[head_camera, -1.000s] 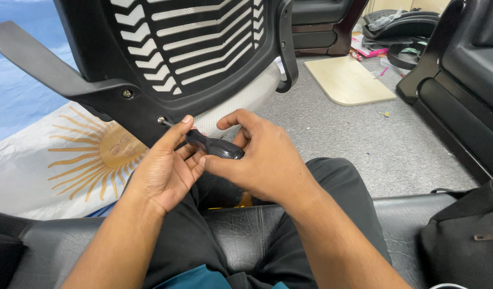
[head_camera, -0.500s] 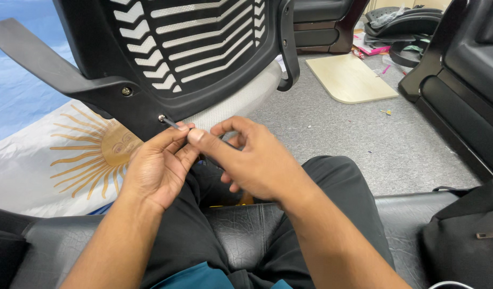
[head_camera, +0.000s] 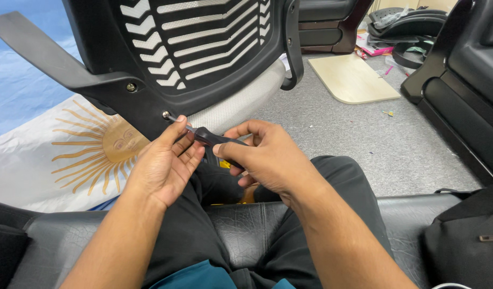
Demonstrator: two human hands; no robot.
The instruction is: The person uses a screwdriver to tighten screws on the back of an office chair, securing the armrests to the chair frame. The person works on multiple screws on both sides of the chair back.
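A black-handled screwdriver (head_camera: pixel 211 138) is held low at the centre of the scene, its metal tip seated on a screw (head_camera: pixel 166 114) in the lower edge of the black chair back (head_camera: pixel 150 64). The handle is wrapped by the right hand (head_camera: pixel 265 160), fingers curled shut round it, thumb on top. The shaft near the tip is steadied by the left hand (head_camera: pixel 163 166), half open, fingertips pinched lightly on the metal just beside the screw; palm faces up.

Step in hand, as judged: the screw is being driven or loosened in the chair back's bracket, tip already engaged. Whether it goes in or out cannot be told. Next move likely calls for a wrist turn by the right hand with pressure kept along the shaft, the left kept as a guide so the tip is not slipped off the head.

A second screw (head_camera: pixel 131 86) is seen up and left, on the black armrest bracket (head_camera: pixel 48 59). The grey mesh seat (head_camera: pixel 241 101) sits behind the tool. To the left, a cloth with a yellow sun face (head_camera: pixel 104 144) is spread on the floor. Far right, a pale wooden board (head_camera: pixel 353 80) lies on grey carpet (head_camera: pixel 364 139). A black leather seat (head_camera: pixel 246 230) is under the person's legs, a black bag (head_camera: pixel 465 241) near right.
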